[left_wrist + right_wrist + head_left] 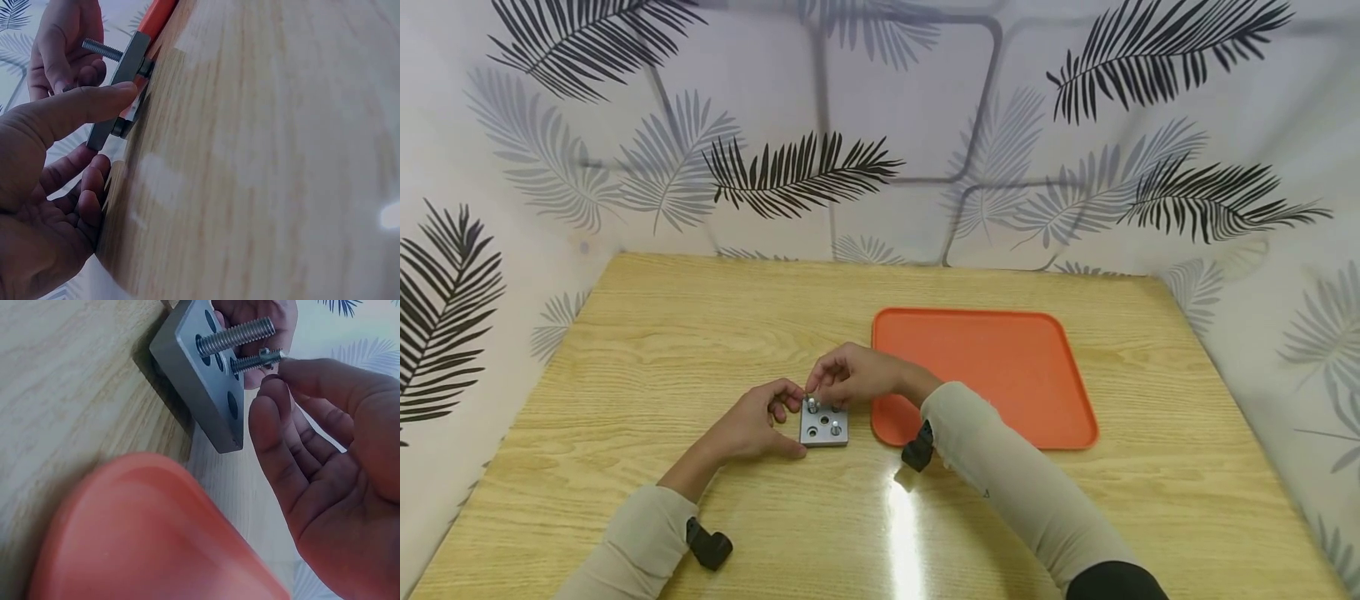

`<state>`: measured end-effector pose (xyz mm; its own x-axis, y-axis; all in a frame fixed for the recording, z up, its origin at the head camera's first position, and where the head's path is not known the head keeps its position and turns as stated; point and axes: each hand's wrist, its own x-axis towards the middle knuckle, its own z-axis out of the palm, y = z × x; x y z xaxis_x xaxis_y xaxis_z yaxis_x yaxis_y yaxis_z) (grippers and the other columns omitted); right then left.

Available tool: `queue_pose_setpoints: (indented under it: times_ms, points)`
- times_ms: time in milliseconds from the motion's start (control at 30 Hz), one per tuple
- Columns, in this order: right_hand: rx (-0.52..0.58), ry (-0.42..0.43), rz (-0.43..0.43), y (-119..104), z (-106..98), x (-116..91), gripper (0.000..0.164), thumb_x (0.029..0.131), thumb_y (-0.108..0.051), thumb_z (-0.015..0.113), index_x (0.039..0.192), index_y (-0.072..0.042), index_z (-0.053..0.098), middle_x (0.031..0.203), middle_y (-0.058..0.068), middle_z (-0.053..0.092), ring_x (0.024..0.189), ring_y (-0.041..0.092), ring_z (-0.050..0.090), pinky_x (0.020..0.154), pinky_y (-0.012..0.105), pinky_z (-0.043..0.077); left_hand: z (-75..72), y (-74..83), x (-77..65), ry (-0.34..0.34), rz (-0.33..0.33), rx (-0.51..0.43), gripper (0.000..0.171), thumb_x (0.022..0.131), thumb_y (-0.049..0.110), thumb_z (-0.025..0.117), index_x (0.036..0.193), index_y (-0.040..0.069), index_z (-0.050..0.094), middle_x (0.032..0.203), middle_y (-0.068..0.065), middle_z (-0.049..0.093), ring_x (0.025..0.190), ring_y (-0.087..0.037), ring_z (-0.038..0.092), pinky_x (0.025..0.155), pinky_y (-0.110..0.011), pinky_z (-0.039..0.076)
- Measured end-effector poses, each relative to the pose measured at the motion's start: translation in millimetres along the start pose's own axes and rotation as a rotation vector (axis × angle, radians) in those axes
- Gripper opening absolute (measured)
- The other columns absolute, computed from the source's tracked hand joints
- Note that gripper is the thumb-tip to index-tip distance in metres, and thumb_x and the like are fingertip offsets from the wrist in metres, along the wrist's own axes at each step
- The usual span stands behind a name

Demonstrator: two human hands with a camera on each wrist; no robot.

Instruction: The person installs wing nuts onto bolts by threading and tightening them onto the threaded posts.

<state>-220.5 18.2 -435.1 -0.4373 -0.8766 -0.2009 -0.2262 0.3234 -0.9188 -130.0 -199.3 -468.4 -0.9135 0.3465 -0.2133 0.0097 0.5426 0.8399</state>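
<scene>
Both hands grip: left hand (756, 423) the block (824, 432), right hand (854, 373) seemingly a nut (269, 358), likely threading; next wants steady turning.

The head view is looking bright. White glare (904, 533) is shining on the yellow wooden table (647, 350), in front of the rounded orange plastic tray (992, 375). Wrist views are looking dimmer, the right one blurring the tray.

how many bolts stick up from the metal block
2: the near bolt at the front right corner of the metal block, and the far bolt at its back left corner, beside the right hand.
</scene>
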Motion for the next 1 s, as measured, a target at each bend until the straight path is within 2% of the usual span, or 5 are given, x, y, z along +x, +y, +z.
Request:
queue_pose_setpoints:
  times_ms: [133, 267, 500, 833, 1000]
  points:
    - [0.007, -0.033, -0.049, 2.4, -0.1, 0.2, 0.03, 0.09, 0.005, 0.058, 0.119, 0.002, 0.067, 0.085, 0.005, 0.069, 0.074, 0.007, 0.06, 0.068, 0.022, 0.05, -0.4, 1.2, -0.6, -0.002, 0.0, 0.007, 0.063, 0.066, 0.012, 0.092, 0.118, 0.006, 0.057, 0.11, -0.009, 0.057, 0.092, -0.021, 0.048, 0.074, -0.024, 0.042]
    - [0.029, -0.056, -0.059, 4.2, 1.2, 1.0, 0.034, 0.088, 0.008, 0.056, 0.121, 0.004, 0.065, 0.086, 0.009, 0.07, 0.071, 0.008, 0.061, 0.067, 0.022, 0.051, -0.4, 1.9, -0.7, -0.002, 0.001, 0.012, 0.061, 0.066, 0.012, 0.092, 0.116, 0.007, 0.058, 0.109, -0.009, 0.056, 0.091, -0.021, 0.048, 0.074, -0.024, 0.042]
    - [0.0, -0.019, -0.011, 3.8, 4.2, 1.1, 0.025, 0.089, 0.003, 0.062, 0.114, 0.005, 0.066, 0.083, 0.003, 0.068, 0.07, 0.006, 0.059, 0.065, 0.02, 0.049, 0.8, 1.3, -0.6, -0.006, 0.002, 0.001, 0.063, 0.066, 0.011, 0.091, 0.119, 0.006, 0.058, 0.109, -0.009, 0.056, 0.091, -0.02, 0.048, 0.075, -0.024, 0.042]
    - [-0.029, 0.0, 0.035, 1.2, 2.7, -0.4, 0.01, 0.09, -0.002, 0.068, 0.1, 0.003, 0.068, 0.08, 0.003, 0.068, 0.071, 0.007, 0.062, 0.068, 0.025, 0.055, 0.8, -0.8, -0.5, -0.002, 0.021, -0.008, 0.063, 0.067, 0.011, 0.091, 0.12, 0.006, 0.059, 0.108, -0.01, 0.055, 0.09, -0.02, 0.046, 0.076, -0.023, 0.042]
    - [-0.018, 0.044, 0.031, -0.6, -1.0, -1.9, 0.011, 0.094, -0.006, 0.064, 0.1, 0.002, 0.068, 0.082, 0.007, 0.068, 0.071, 0.01, 0.061, 0.067, 0.025, 0.054, 0.5, -0.7, -0.6, -0.002, 0.01, -0.012, 0.063, 0.067, 0.012, 0.091, 0.12, 0.006, 0.058, 0.108, -0.01, 0.055, 0.09, -0.02, 0.046, 0.075, -0.023, 0.042]
